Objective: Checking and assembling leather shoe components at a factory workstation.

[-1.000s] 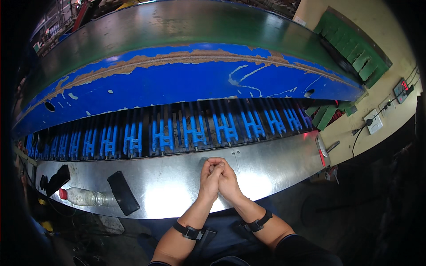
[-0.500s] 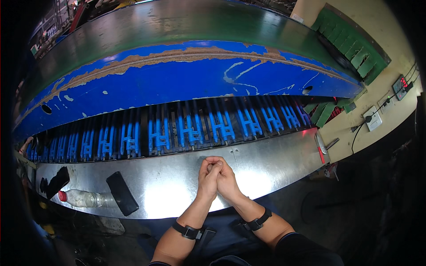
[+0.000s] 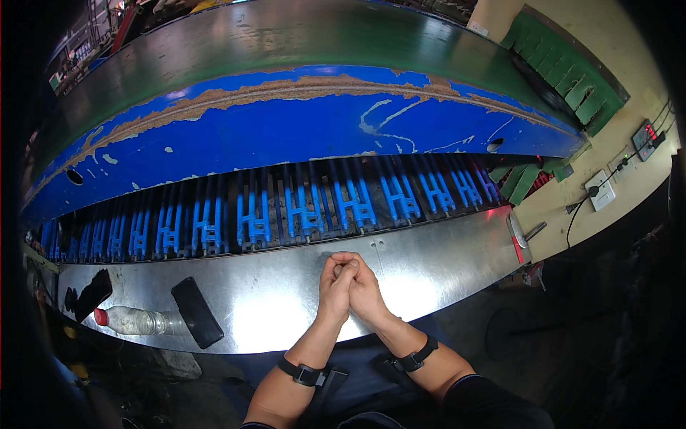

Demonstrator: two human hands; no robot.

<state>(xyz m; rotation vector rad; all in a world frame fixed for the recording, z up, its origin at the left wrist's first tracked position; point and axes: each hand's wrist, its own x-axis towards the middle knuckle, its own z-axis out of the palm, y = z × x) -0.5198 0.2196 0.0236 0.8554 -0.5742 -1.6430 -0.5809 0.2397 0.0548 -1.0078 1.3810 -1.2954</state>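
My left hand [image 3: 333, 289] and my right hand [image 3: 366, 288] are clasped together over the bright metal worktop [image 3: 421, 275]. Their fingers are curled and pressed against each other, and no object shows between them. A black strap with a small buckle circles each forearm. Just beyond the fingertips stands a row of blue-painted metal frames [image 3: 355, 207], upright under the machine's blue beam. To the left on the worktop lies a black smartphone [image 3: 196, 312], apart from my hands.
A clear plastic bottle with a red cap [image 3: 136, 321] lies left of the phone, near a dark flat object [image 3: 93, 294]. At the right end are red-handled tools [image 3: 516, 243]. The blue beam [image 3: 286, 132] spans above the frames; wall sockets with cables [image 3: 599, 191] sit at right.
The blue frames have shifted slightly to the left. Part of a person's hand at the far left edge is out of sight now. My clasped hands have stayed in place.
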